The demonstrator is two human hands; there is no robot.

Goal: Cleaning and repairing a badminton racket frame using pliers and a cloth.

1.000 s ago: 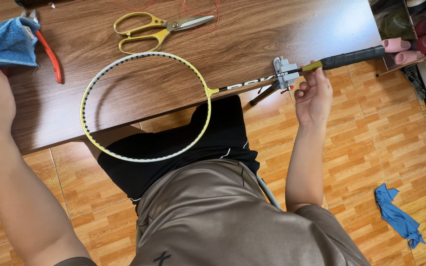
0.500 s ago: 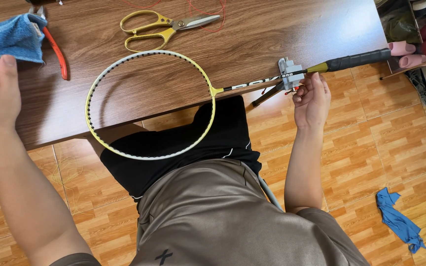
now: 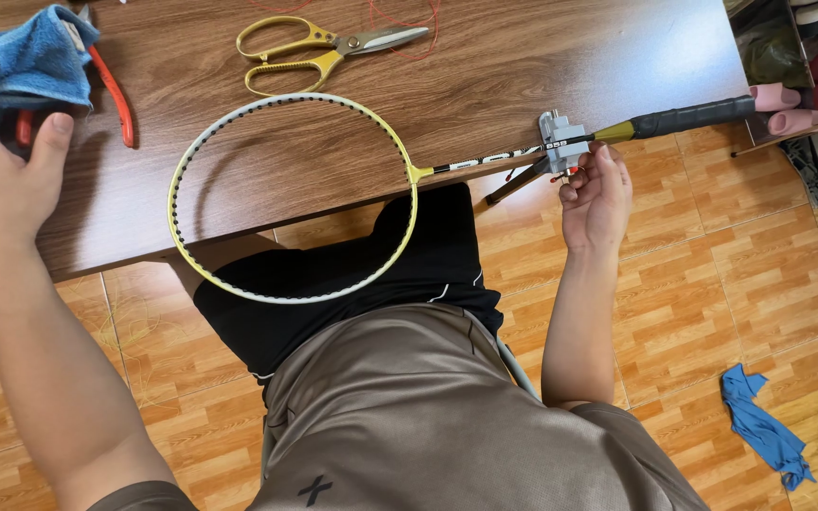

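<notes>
Racket: a yellow and white badminton racket [image 3: 293, 197] without strings is laid across the front edge of the table [image 3: 485, 85]; the hoop overhangs the edge above the person's lap, and the shaft runs rightwards to a black grip [image 3: 688, 118] that juts past the table's right end.
Clamp: a small grey clamp [image 3: 560, 142] is fixed on the shaft at the table edge, between hoop and grip.
Right hand: the right hand [image 3: 598, 194] is raised below the shaft, forearm upright, fingers curled loosely at the underside of the clamp; whether anything is gripped cannot be told.
Left hand: the left hand [image 3: 0, 166] is stretched out to the far left of the table, fingers spread and closing on a blue cloth [image 3: 32, 59]; the thumb rests on the wood beside it.
Racket to hands: the clamp and shaft are touched by or lie just above the right hand; the hoop is well apart from the left hand.
Other things: red-handled pliers [image 3: 111, 90] are partly covered by the cloth; yellow-handled scissors [image 3: 319, 47] lie beyond the hoop; a second blue cloth [image 3: 759, 426] lies on the floor.
</notes>
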